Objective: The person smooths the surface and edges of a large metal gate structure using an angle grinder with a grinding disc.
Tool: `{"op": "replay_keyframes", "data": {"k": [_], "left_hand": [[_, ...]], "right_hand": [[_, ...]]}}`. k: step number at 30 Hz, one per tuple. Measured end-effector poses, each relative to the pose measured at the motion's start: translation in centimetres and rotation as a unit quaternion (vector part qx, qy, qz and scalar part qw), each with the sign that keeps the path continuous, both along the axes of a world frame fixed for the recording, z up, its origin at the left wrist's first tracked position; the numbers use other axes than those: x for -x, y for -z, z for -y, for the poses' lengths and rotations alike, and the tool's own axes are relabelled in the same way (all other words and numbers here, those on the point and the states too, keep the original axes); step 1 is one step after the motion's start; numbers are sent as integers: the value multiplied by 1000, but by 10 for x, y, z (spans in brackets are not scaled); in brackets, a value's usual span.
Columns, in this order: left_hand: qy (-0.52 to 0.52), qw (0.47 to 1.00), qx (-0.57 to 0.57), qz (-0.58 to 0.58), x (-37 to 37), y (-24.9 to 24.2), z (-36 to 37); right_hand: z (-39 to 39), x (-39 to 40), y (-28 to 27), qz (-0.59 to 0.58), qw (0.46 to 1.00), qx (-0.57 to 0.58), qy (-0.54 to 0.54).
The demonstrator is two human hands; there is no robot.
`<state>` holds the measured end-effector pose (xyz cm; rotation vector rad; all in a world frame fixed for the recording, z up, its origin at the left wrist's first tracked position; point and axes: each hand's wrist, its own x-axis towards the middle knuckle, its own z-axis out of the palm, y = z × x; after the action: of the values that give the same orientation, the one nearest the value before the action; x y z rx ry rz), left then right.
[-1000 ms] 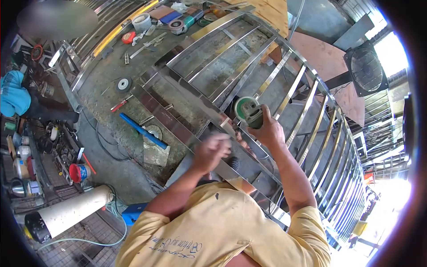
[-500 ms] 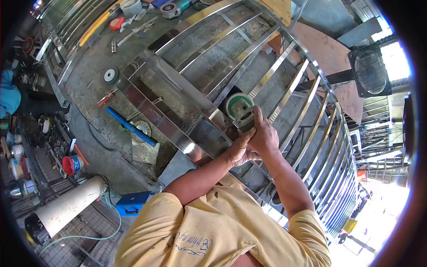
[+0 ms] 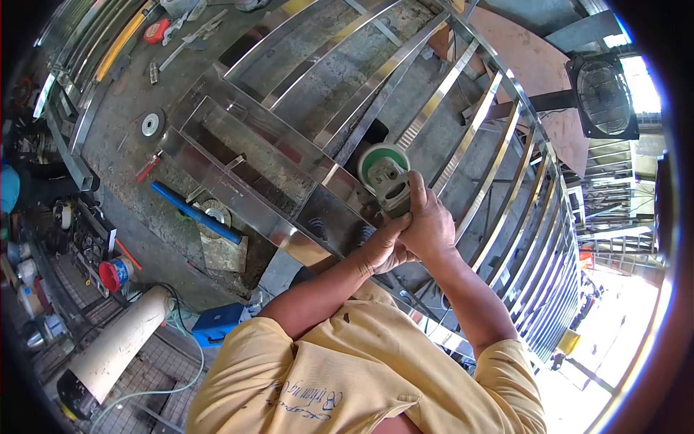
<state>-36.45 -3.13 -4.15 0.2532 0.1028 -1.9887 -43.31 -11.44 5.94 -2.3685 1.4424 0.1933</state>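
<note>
An angle grinder (image 3: pixel 395 189) with a green-rimmed round guard or disc sits at the middle of the view. My right hand (image 3: pixel 428 226) wraps its body from the right, forefinger stretched along the casing. Closed around the rear of the same tool is my left hand (image 3: pixel 385 249), just below and left of the other. The grinder's head is over a shiny metal frame (image 3: pixel 289 148), near the end of one slat (image 3: pixel 439 90). Whether the disc touches the metal is hidden from above.
Left of the frame lie a loose disc (image 3: pixel 152 124), a red-handled tool (image 3: pixel 149 166) and a blue bar (image 3: pixel 195 212). A blue case (image 3: pixel 219 324) and a large pale cylinder (image 3: pixel 119 343) stand lower left. A black fan (image 3: pixel 603 96) is at the right.
The view has shifted, so the frame and floor items appear further left. Both hands keep their hold on the grinder, which sits slightly further left in view.
</note>
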Motion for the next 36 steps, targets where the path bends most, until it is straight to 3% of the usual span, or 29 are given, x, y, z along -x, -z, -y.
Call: {"op": "replay_keyframes", "data": {"k": [4,11,18,30,36], "left_hand": [[-2,998,-6,56,-7,-19,1],[-3,1000,-3,14,-6,2,3],[91,993,41,63,-3,-11,5],[26,998,16,62,-10,-10,8],[61,994,58,71,-11,-5,17]], "right_hand": [[0,11,9,10,1000,-3,13],[2,3,4,9,1000,-18,12],[-5,24,-3,40,995,-25,85],[7,1,-3,21,997,-50,54],[13,0,1,13,996,-40,79]]}}
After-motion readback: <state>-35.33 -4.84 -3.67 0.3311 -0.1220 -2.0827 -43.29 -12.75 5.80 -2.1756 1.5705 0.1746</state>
